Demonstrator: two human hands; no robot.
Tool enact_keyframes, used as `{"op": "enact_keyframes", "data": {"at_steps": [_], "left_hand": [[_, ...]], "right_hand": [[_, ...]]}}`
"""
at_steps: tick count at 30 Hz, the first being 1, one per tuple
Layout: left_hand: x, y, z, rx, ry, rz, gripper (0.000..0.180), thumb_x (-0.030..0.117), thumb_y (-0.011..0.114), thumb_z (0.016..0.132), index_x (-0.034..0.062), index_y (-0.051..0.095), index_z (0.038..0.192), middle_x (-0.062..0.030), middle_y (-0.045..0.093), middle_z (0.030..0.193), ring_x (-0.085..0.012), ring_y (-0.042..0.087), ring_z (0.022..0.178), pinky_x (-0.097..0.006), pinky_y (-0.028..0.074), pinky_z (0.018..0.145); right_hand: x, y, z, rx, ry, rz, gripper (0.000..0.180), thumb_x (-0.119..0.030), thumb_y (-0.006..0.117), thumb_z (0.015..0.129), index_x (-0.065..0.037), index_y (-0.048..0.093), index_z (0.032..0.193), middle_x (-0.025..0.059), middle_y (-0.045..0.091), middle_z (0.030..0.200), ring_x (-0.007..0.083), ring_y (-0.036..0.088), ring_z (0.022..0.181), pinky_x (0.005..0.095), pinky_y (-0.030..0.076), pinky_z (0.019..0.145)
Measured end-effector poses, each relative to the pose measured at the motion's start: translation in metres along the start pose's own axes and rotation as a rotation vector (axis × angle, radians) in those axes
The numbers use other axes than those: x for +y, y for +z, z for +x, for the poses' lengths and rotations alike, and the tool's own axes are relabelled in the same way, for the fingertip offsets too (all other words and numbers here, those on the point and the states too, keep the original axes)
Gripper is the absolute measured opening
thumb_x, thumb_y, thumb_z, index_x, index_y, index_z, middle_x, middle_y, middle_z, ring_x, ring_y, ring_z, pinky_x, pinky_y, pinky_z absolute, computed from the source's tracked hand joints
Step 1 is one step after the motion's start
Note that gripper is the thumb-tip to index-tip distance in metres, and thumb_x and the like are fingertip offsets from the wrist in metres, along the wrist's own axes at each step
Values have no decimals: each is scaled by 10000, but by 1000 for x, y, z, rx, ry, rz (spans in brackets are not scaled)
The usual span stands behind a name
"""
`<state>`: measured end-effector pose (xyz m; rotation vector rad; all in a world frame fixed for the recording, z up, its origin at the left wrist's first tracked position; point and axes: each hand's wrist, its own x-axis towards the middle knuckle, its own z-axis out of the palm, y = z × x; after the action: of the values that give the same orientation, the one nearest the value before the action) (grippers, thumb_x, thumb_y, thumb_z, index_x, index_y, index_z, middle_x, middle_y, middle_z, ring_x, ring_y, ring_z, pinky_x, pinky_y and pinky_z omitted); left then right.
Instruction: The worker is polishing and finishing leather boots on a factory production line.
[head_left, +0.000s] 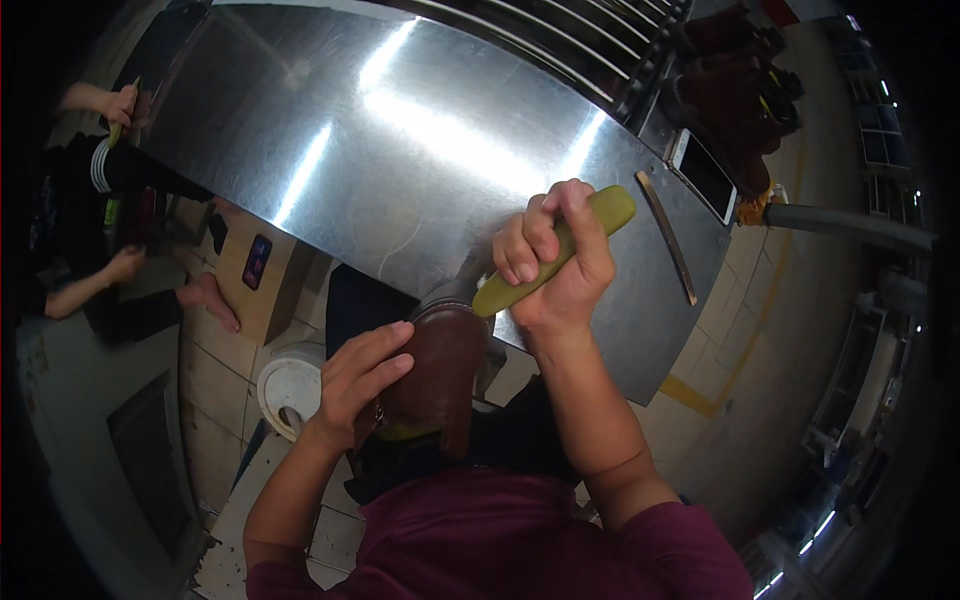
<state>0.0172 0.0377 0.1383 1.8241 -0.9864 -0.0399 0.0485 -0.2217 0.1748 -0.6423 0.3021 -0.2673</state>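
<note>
Steel table (400,150) is filling most of my view, its near edge slanting down to the right, with tiled floor opening below it and a white bucket (290,385) standing left. Brown boot (440,365) is sitting upright at that edge, glossy, close to the body. Left hand (360,375) is cupping its side, fingers wrapped. Right hand (555,265) is clenching a yellow-green handle (560,250) tilted over the boot; I'm not seeing its tip.

The person wears a maroon short-sleeved shirt, forearms and hands bare.
</note>
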Motion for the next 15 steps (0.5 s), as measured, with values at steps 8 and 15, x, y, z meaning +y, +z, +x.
{"op": "enact_keyframes", "data": {"at_steps": [8,15], "left_hand": [[2,0,-1,23,82,4,350,54,652,886,35,639,1235,-234,671,1287,-414,691,1124,-458,569,918],[6,2,-9,-4,-211,-110,379,-27,686,846,13,657,1222,-247,661,1321,-399,671,1196,-436,547,999]], "right_hand": [[2,5,2,-63,198,-84,168,-201,580,1008,-93,531,889,-3,390,569,146,397,415,302,331,413],[6,-12,-16,-32,19,37,190,-278,616,1034,-93,573,1018,36,473,622,193,532,519,351,471,517]]}}
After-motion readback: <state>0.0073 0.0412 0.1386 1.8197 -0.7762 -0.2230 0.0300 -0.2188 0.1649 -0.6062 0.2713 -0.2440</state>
